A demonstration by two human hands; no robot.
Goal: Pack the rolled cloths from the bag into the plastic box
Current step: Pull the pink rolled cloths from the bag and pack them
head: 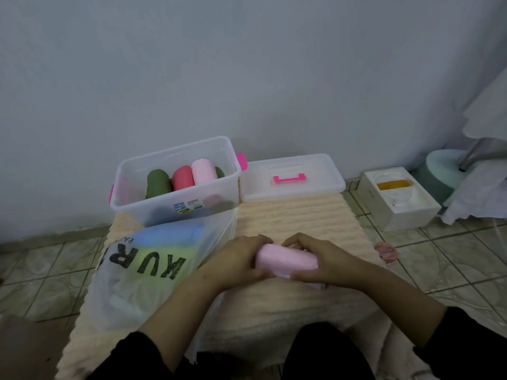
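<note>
A pale pink rolled cloth (288, 260) lies on the cream ribbed mat (296, 215) in front of me. My left hand (241, 259) grips its left end and my right hand (315, 259) grips its right end, fingers curled over it. The clear plastic box (137, 198) with pink latches stands open at the back left. It holds green, red and pink rolled cloths (181, 176). A translucent white bag (142, 272) with black lettering lies to the left, with blue and yellow-green cloths showing through it.
The box's clear lid (315, 185) with a pink handle lies to the right of the box, by the wall. A white carton (397, 198) and a pale round base (441, 165) stand at the right on the tiled floor. A small pink object (386, 252) lies beside the mat.
</note>
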